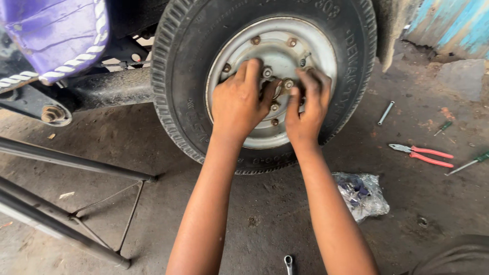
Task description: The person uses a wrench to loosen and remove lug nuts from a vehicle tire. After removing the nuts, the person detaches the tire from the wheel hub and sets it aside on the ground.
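Observation:
A small black tyre (178, 76) on a silver steel rim (310, 51) stands mounted on a vehicle, filling the top centre of the head view. Rusty nuts ring the rim. My left hand (239, 102) presses on the hub, fingers curled over the centre. My right hand (308, 104) sits beside it, fingertips pinching at something small at the hub (277, 89); what they grip is hidden by the fingers.
On the dirt floor to the right lie red-handled pliers (423, 154), a metal rod (385, 112) and two green-handled screwdrivers (466, 164). A clear plastic bag of parts (361, 195) rests below the wheel. A spanner (289, 264) lies at bottom centre. A metal frame (76, 163) crosses the left.

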